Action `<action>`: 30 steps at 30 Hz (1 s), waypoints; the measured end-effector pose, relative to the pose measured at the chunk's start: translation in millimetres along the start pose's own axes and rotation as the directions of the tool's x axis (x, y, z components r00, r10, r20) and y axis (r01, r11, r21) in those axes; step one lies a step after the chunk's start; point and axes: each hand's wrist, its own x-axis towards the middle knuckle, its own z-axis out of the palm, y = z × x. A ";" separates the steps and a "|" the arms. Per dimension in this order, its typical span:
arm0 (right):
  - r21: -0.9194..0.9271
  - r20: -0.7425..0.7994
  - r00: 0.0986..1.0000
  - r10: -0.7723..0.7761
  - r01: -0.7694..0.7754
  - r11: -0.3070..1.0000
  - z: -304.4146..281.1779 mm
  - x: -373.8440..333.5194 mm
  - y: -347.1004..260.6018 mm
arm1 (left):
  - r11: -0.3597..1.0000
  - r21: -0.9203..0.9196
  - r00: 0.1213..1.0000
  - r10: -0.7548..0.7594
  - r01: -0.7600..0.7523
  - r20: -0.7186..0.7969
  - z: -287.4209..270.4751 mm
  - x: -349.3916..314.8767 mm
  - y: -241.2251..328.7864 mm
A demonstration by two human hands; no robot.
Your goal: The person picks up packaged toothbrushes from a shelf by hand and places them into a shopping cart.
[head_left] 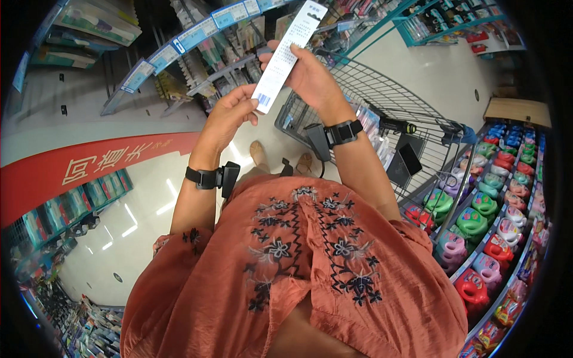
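Note:
A long, narrow white toothbrush package (276, 74) is held up at a slant in front of the shelf, its back with fine print and a barcode facing me. My left hand (231, 113) pinches its lower end between thumb and fingers. Higher up, my right hand (311, 76) grips its edge with the thumb on the printed face; the other fingers are partly hidden behind the package. The hang hole at its top end is free of both hands. Each wrist wears a black strapped device.
Hanging packs fill the shelf (236, 33) ahead, with blue-and-white price tags along its edge. A grey wire shopping cart (382, 89) stands close on my right, carrying packages and a black phone (410, 160). Colourful detergent bottles (473, 222) line the right. A red sign board (101, 164) juts out at left.

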 end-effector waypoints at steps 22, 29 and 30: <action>-0.072 0.016 0.999 -0.034 0.035 0.997 -1.5 4.1 4.6 | 0.996 -0.080 0.998 0.051 -0.048 0.038 3.4 -7.6 3.1; -0.062 0.014 1.000 -0.021 0.022 0.998 0.9 7.4 4.0 | 0.996 -0.078 0.998 0.055 -0.052 0.026 2.2 -5.8 6.1; -0.028 -0.024 0.999 -0.031 0.030 0.999 4.6 5.8 4.6 | 0.995 -0.078 0.998 0.058 -0.056 0.013 1.0 -5.6 6.3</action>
